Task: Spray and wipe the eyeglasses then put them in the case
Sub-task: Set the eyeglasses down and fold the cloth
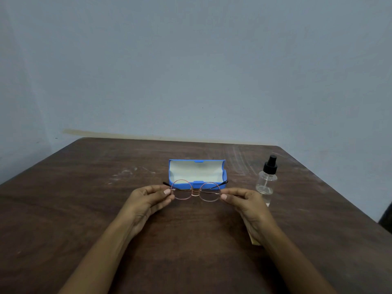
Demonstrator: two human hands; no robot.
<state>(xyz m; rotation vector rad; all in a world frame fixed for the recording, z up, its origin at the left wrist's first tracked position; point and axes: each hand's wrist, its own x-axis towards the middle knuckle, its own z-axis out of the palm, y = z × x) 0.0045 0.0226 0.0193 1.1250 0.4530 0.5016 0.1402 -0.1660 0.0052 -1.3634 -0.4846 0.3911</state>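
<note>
The left grip [148, 198] and right grip [244, 200] each pinch an outer rim of the eyeglasses [194, 194] between thumb and fingertips, holding them level just above the counter [84, 198], near its middle. The eyeglasses have thin, round, pinkish-gold rims and clear lenses. Their arms are folded across behind the lenses, with dark tips poking out left and right.

Just beyond them sits the blue case [171, 175], open, its lid standing upright on the far side and showing a pale lining. The eyeglasses hide part of its lower half. To the right of the case stands a clear spray bottle [266, 183] with a black top, upright and close to the right grip. A corner of yellowish cloth [254, 240] shows under the right wrist.

Bare dark wood stretches to the left and toward the near edge. The far edge lies against a grey-blue wall [191, 71].
</note>
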